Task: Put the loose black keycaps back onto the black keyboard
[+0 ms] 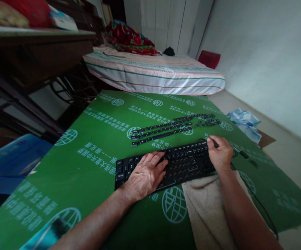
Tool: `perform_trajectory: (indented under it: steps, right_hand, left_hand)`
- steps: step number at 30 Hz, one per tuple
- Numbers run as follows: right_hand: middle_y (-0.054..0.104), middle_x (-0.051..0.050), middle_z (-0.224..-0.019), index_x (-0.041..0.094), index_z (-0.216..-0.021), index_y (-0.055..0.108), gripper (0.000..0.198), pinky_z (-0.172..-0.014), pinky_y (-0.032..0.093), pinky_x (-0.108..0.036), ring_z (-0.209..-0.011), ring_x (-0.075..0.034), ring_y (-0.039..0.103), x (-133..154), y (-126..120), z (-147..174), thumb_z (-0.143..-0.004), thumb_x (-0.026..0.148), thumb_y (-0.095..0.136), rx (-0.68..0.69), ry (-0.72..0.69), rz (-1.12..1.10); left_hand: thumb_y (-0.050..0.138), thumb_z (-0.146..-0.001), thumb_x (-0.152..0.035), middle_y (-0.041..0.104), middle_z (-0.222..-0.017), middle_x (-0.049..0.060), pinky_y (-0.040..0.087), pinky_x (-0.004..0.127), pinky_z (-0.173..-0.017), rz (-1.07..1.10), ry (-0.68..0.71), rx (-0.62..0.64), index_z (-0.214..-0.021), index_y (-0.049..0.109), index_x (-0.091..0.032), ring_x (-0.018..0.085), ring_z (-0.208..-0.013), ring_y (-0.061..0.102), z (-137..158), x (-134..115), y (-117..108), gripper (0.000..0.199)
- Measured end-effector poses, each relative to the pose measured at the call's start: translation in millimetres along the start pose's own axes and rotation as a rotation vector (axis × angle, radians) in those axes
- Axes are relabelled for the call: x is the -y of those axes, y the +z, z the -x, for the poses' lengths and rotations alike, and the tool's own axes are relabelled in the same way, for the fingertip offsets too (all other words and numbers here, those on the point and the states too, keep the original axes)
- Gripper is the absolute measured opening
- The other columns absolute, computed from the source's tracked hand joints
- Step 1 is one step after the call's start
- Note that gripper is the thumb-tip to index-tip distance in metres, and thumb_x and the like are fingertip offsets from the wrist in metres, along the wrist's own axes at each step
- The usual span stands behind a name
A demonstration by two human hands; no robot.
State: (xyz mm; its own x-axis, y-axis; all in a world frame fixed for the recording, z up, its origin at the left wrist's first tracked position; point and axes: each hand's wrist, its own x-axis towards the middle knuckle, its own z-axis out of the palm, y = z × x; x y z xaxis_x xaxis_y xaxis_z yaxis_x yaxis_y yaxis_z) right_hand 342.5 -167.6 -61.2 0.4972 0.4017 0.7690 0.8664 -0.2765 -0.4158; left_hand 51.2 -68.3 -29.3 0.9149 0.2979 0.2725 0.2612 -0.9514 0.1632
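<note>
A black keyboard (pixel 183 163) lies at a slant on the green board. Keys remain along its left end and far row, while its middle and near right are bare of keycaps. My left hand (pixel 146 173) rests flat on the keyboard's left half, fingers stretched out. At the far right corner my right hand (pixel 220 152) is closed, with a small dark thing (pixel 213 141) at its thumb, too hidden to name. Beyond the keyboard, loose black keycaps (pixel 163 131) lie in several rows. Slim tools (pixel 244 154), one perhaps a brush, lie right of my right hand.
A beige cloth (pixel 205 205) lies under my right forearm, and a black cable (pixel 259 201) runs beside it. The green board (pixel 93 187) has printed globes. Behind stands a bed (pixel 160 74); a dark sewing-machine-like table (pixel 38 45) and blue box (pixel 12 163) are left.
</note>
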Motion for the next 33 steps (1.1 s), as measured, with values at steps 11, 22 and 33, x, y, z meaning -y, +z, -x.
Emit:
perform_trajectory:
  steps: [11, 22, 33]
  right_hand:
    - [0.067, -0.014, -0.086, 0.012, -0.097, 0.07, 0.044, -0.069, 0.043, -0.034, -0.076, -0.024, 0.057, -8.1, -2.6, -1.3, -0.08, 0.046, 0.047, 0.277, 0.327, 0.351]
    - [0.066, -0.011, -0.088, 0.014, -0.097, 0.07, 0.043, -0.071, 0.041, -0.031, -0.079, -0.022, 0.056, -4.2, -0.1, 0.8, -0.083, 0.046, 0.045, 0.316, 0.338, 0.36]
    - [0.066, -0.012, -0.088, 0.014, -0.097, 0.069, 0.043, -0.065, 0.039, -0.03, -0.072, -0.021, 0.056, -1.1, 1.4, 3.3, -0.084, 0.046, 0.043, 0.316, 0.333, 0.363]
  left_hand:
    - [0.044, -0.091, -0.025, 0.048, -0.132, 0.01, 0.04, 0.045, -0.101, -0.017, -0.004, 0.01, -0.122, 0.056, -0.019, 0.026, -0.122, 0.043, -0.7, 2.3, -1.4, 0.033]
    - [0.044, -0.09, -0.021, 0.047, -0.133, 0.01, 0.041, 0.044, -0.102, -0.017, -0.003, 0.012, -0.122, 0.056, -0.019, 0.026, -0.122, 0.043, 0.5, 4.9, -1.7, 0.034]
    - [0.044, -0.089, -0.018, 0.047, -0.134, 0.009, 0.041, 0.045, -0.103, -0.037, -0.003, 0.025, -0.124, 0.055, -0.02, 0.026, -0.123, 0.043, 4.9, 5.7, -4.4, 0.037]
